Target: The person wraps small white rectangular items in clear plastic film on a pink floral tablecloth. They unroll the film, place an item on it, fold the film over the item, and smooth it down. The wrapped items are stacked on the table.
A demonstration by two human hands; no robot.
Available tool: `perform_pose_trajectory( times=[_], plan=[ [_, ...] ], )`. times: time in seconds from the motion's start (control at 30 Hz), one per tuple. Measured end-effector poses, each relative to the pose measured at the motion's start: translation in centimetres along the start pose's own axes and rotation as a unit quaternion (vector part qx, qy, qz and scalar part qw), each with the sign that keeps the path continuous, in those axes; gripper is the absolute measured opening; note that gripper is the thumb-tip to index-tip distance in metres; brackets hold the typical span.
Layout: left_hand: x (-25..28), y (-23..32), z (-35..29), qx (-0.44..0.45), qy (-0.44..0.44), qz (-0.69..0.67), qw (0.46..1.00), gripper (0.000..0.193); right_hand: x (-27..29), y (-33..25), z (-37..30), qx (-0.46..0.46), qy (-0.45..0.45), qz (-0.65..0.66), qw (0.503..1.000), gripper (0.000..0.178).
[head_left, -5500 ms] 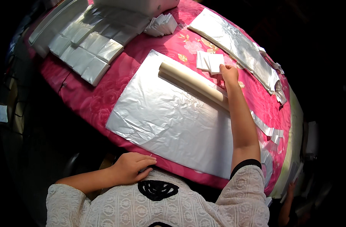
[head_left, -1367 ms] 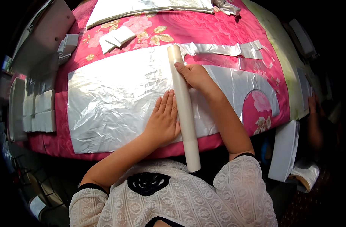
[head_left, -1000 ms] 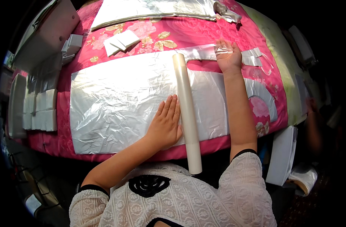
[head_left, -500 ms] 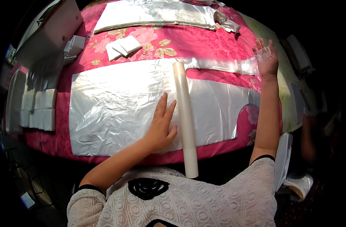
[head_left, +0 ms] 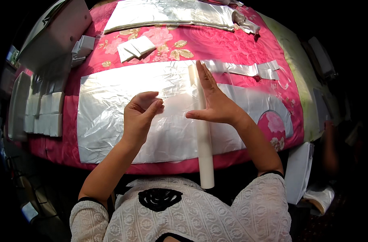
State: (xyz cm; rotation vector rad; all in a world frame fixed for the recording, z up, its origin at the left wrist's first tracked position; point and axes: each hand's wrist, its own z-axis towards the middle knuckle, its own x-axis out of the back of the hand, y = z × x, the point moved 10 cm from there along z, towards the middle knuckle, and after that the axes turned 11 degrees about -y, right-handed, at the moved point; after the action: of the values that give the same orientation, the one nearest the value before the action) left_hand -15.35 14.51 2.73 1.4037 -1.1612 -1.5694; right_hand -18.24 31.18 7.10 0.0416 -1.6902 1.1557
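Observation:
A pale roll or tube (head_left: pixel 206 161) lies lengthwise over a flat silvery-white plastic bag (head_left: pixel 107 121), its near end sticking out past the table edge. My right hand (head_left: pixel 216 103) is over the roll, open, with fingers stretched out and thumb spread toward the left. Just left of it, my left hand (head_left: pixel 138 115) hovers above the bag with curled fingers and the thumb close to the fingertips. A faint, see-through patch shows between the hands; whether the left fingers pinch it I cannot make out.
A stack of silvery bags (head_left: pixel 163 16) lies at the far side of the pink flowered cloth (head_left: pixel 232 44). Small white folded packets (head_left: pixel 136 48) rest in front of it. White packets in rows (head_left: pixel 47 115) and a white box (head_left: pixel 57 36) stand on the left.
My right hand has come in from the far right to the roll. My left hand has shifted left, and its spread fingers have curled.

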Motion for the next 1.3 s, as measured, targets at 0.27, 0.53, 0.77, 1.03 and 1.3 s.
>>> perform_pose_trajectory(
  times=[0.27,0.53,0.77,1.03,1.3],
  plan=[
    [15.8,2.2,-5.7,0.028,0.143,0.133,0.98,0.025,4.5,8.1,-7.2,-0.162,0.136,-0.012,0.977,0.094],
    [19.1,4.7,-8.8,0.071,0.13,0.459,0.876,0.043,0.3,4.8,-6.4,-0.137,0.124,-0.288,0.94,0.067],
    [16.9,8.8,-10.3,-0.073,0.142,0.648,0.745,0.047,-4.7,-0.6,-7.5,0.037,0.0,-0.169,0.985,0.054],
    [15.8,12.3,-12.5,-0.12,0.128,0.625,0.761,0.043,-10.0,-6.6,-2.5,0.138,-0.103,-0.164,0.971,0.055],
    [15.9,11.8,-15.8,-0.09,0.118,0.572,0.807,0.041,-15.3,-21.5,3.0,0.272,-0.313,0.31,0.855,0.039]
  ],
)
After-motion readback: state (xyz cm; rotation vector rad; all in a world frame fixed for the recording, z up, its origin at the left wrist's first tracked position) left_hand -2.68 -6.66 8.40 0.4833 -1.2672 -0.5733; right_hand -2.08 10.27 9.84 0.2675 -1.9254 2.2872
